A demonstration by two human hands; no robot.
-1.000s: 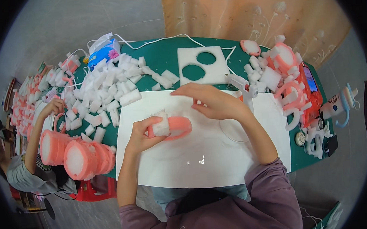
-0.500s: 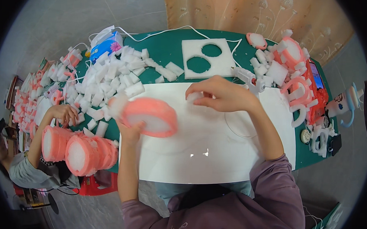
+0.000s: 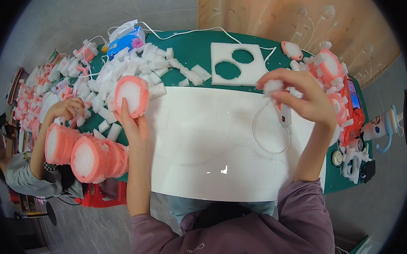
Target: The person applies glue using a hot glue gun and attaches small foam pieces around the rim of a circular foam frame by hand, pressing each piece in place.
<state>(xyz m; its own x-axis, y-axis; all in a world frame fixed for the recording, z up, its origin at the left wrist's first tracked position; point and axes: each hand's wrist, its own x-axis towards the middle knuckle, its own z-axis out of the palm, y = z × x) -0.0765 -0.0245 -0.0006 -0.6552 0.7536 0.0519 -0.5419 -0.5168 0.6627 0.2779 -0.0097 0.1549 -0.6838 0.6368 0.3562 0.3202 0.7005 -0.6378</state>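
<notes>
- From where I stand, the big change is at the white sheet (image 3: 213,149): the person's pink-rimmed foam disc (image 3: 131,96) was low over its left half a second ago, and is now raised at its far left corner.
- The left hand (image 3: 134,123) holds that disc tilted up by its near edge, thumb across the white face, grip narrow.
- The right hand (image 3: 307,97) has moved from over the sheet's far middle to its far right, with a small white foam piece (image 3: 273,86) pinched between fingertips and thumb.
- There it overlaps the white glue gun (image 3: 283,116), mostly hidden at the sheet's far right; I can't tell whether the piece touches it.
- For the work in hand, as I judge it, each hand now has its own part, held well apart, with the piece brought near the gun.
- Beyond the sheet's far edge lies a foam panel (image 3: 251,76) with two round holes; off its far left, a heap of white foam blocks (image 3: 124,69).
- Left of the sheet, stacked discs (image 3: 87,159) stand on the green surface (image 3: 181,44), near a co-worker's hand (image 3: 68,109).
</notes>
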